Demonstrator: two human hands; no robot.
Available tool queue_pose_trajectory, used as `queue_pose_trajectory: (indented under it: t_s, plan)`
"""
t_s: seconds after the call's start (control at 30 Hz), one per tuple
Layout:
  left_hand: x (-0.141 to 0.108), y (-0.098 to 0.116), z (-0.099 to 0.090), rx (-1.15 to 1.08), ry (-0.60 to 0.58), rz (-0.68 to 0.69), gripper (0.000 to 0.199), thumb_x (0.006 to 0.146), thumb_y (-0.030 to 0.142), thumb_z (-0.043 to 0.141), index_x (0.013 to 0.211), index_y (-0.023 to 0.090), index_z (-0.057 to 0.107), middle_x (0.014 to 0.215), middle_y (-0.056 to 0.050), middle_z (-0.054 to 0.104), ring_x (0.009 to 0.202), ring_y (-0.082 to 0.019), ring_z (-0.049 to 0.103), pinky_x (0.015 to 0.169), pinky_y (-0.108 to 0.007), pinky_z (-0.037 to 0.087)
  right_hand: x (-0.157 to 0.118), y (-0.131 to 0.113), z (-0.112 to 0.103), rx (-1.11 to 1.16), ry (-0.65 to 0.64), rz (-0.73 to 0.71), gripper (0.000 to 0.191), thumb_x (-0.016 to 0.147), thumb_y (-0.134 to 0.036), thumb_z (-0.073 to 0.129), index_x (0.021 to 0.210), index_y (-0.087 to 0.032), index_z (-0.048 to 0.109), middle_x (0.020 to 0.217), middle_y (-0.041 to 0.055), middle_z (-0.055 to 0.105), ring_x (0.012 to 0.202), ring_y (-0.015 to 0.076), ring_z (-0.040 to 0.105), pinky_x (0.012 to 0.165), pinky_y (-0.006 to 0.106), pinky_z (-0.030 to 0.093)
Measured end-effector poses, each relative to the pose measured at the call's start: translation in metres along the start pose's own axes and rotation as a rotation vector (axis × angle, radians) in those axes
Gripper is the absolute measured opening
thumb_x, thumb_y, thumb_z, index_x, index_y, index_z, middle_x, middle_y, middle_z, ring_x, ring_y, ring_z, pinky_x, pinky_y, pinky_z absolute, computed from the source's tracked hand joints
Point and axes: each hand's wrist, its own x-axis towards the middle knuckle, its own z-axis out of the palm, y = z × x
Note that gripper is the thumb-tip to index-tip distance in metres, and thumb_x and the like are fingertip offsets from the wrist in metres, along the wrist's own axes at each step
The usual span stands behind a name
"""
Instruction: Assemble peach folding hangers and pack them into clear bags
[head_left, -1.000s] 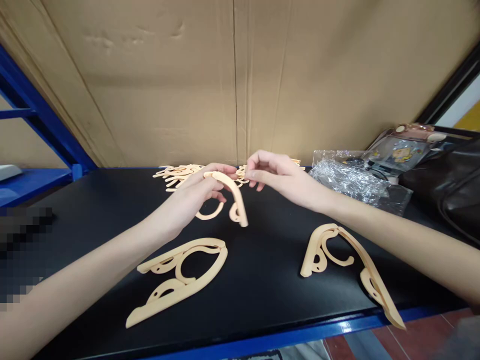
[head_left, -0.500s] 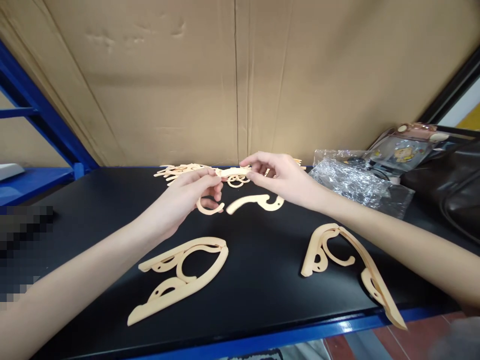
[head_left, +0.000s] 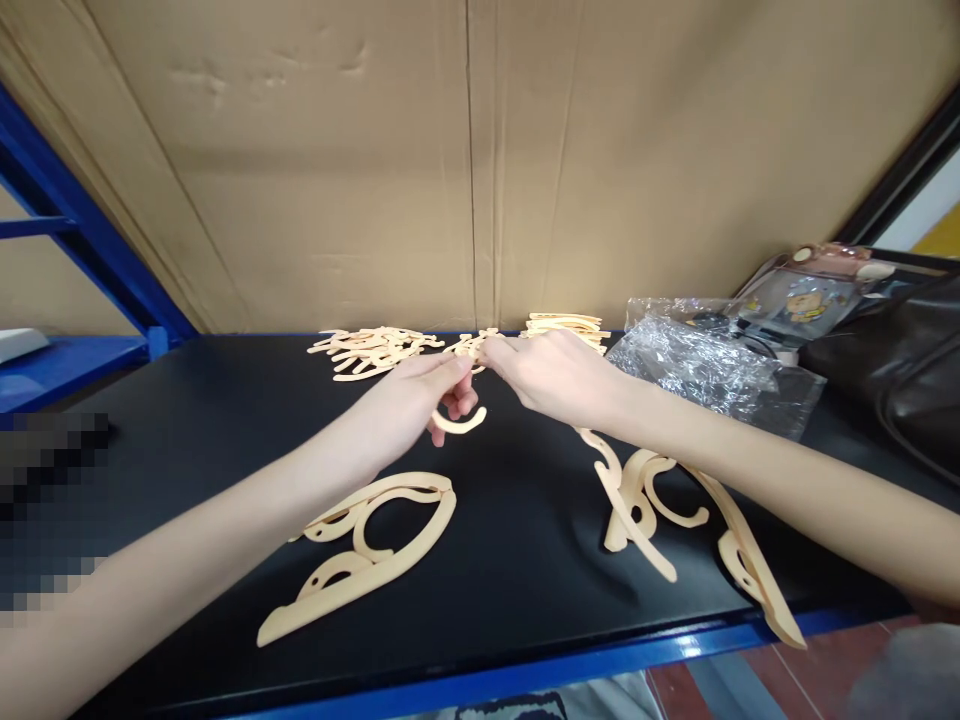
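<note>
My left hand (head_left: 442,390) is pinched on a cream plastic folding hanger (head_left: 463,424), whose curved hook sticks out below the fingers. Fingertips of my right hand (head_left: 551,368) meet those of the left at the hanger's far end; the grip mostly covers that part. Below my right wrist a loose curved hanger arm (head_left: 634,520) slants, with a shadow beside it; its upper end is hidden, so I cannot tell what supports it. Two folded hangers lie on the black table: one hanger (head_left: 390,575) at left front, another hanger (head_left: 739,520) at right front.
Loose cream pieces (head_left: 375,350) are heaped at the back left, and a stack of long pieces (head_left: 570,325) stands behind my right hand. Crumpled clear plastic (head_left: 690,365) and a dark bag (head_left: 892,370) occupy the right. Cardboard (head_left: 337,180) walls the back; a blue edge (head_left: 675,648) runs along the front.
My hands have come together, the right turning over with its knuckles up. The loose hanger arm has shifted from between the hands to the right and nearer, now overlapping the right-hand folded hanger in view.
</note>
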Motion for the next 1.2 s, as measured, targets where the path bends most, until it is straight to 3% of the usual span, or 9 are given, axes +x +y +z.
queue_pose_trajectory:
  t_s: [0.2, 0.3, 0.43, 0.6, 0.73, 0.83, 0.97, 1.1, 1.2]
  plan:
    - [0.007, -0.004, 0.011, 0.608, 0.069, 0.215, 0.029, 0.092, 0.032, 0.033, 0.068, 0.02, 0.044, 0.062, 0.0, 0.051, 0.06, -0.016, 0.047, 0.057, -0.027, 0.032, 0.023, 0.031, 0.018, 0.755, -0.011, 0.327, 0.031, 0.09, -0.006, 0.035, 0.068, -0.012, 0.056, 0.062, 0.0059, 0.06, 0.054, 0.0109, 0.052, 0.055, 0.023, 0.033]
    - [0.027, -0.005, 0.0, 0.476, -0.046, 0.179, 0.032, 0.091, 0.035, 0.034, 0.069, 0.019, 0.05, 0.065, 0.0, 0.053, 0.058, -0.015, 0.049, 0.052, -0.024, 0.033, 0.019, 0.058, 0.02, 1.222, 0.091, 0.57, 0.027, 0.092, -0.011, 0.034, 0.075, -0.013, 0.055, 0.058, 0.0004, 0.053, 0.044, 0.0071, 0.041, 0.045, 0.021, 0.031]
    - [0.082, -0.012, -0.021, 0.461, 0.061, 0.145, 0.042, 0.092, 0.044, 0.034, 0.08, 0.017, 0.065, 0.079, -0.004, 0.061, 0.061, -0.015, 0.053, 0.052, -0.024, 0.037, 0.002, 0.07, 0.019, 1.543, 0.173, 0.764, 0.019, 0.089, -0.018, 0.044, 0.08, -0.011, 0.06, 0.049, -0.0052, 0.038, 0.04, 0.006, 0.031, 0.039, 0.02, 0.025]
    - [0.128, -0.026, -0.021, 0.53, 0.154, 0.137, 0.038, 0.089, 0.043, 0.046, 0.082, 0.014, 0.069, 0.095, -0.012, 0.065, 0.092, -0.028, 0.058, 0.084, -0.036, 0.042, -0.02, 0.06, 0.022, 1.602, 0.281, 0.87, 0.017, 0.08, -0.008, 0.043, 0.089, -0.013, 0.056, 0.049, -0.0068, 0.039, 0.041, 0.0071, 0.034, 0.039, 0.019, 0.027]
    - [0.11, -0.021, -0.003, 0.47, 0.247, 0.213, 0.045, 0.095, 0.045, 0.036, 0.113, 0.012, 0.06, 0.126, -0.016, 0.057, 0.123, -0.03, 0.045, 0.102, -0.042, 0.034, -0.035, 0.063, 0.027, 1.602, 0.48, 0.851, 0.015, 0.078, -0.008, 0.043, 0.085, -0.016, 0.053, 0.055, -0.0047, 0.048, 0.046, 0.0078, 0.046, 0.044, 0.019, 0.035]
    - [0.073, -0.008, 0.01, 0.078, 0.006, 0.121, 0.068, 0.096, 0.06, 0.017, 0.112, 0.011, 0.061, 0.116, -0.015, 0.064, 0.103, -0.026, 0.06, 0.085, -0.036, 0.048, -0.04, 0.063, 0.027, 1.572, 0.605, 0.851, 0.011, 0.08, -0.009, 0.045, 0.085, -0.016, 0.052, 0.065, -0.0018, 0.057, 0.053, 0.0077, 0.054, 0.049, 0.02, 0.042]
    - [0.025, 0.002, 0.019, -0.478, -0.395, -0.19, 0.068, 0.091, 0.068, 0.034, 0.099, 0.008, 0.067, 0.098, -0.016, 0.069, 0.085, -0.024, 0.066, 0.071, -0.031, 0.053, -0.04, 0.05, 0.024, 1.539, 0.652, 0.849, 0.01, 0.083, -0.012, 0.049, 0.091, -0.017, 0.049, 0.072, -0.0009, 0.062, 0.059, 0.0086, 0.06, 0.058, 0.023, 0.05]
    - [0.0, 0.001, 0.016, -0.575, -0.352, -0.217, 0.025, 0.092, 0.032, 0.057, 0.094, 0.011, 0.069, 0.065, -0.001, 0.059, 0.054, -0.01, 0.057, 0.054, -0.02, 0.051, -0.044, 0.04, 0.03, 1.37, 0.612, 0.659, 0.009, 0.088, -0.022, 0.048, 0.096, -0.021, 0.044, 0.084, 0.0011, 0.064, 0.073, 0.014, 0.065, 0.068, 0.031, 0.055]
    - [-0.006, -0.002, 0.01, -0.601, -0.214, -0.263, 0.018, 0.094, 0.022, 0.053, 0.087, 0.012, 0.066, 0.053, 0.007, 0.04, 0.036, -0.003, 0.036, 0.035, -0.013, 0.037, -0.049, 0.041, 0.035, 0.87, 0.59, 0.461, 0.013, 0.091, -0.022, 0.043, 0.104, -0.021, 0.046, 0.106, 0.0082, 0.063, 0.094, 0.0206, 0.063, 0.082, 0.042, 0.052]
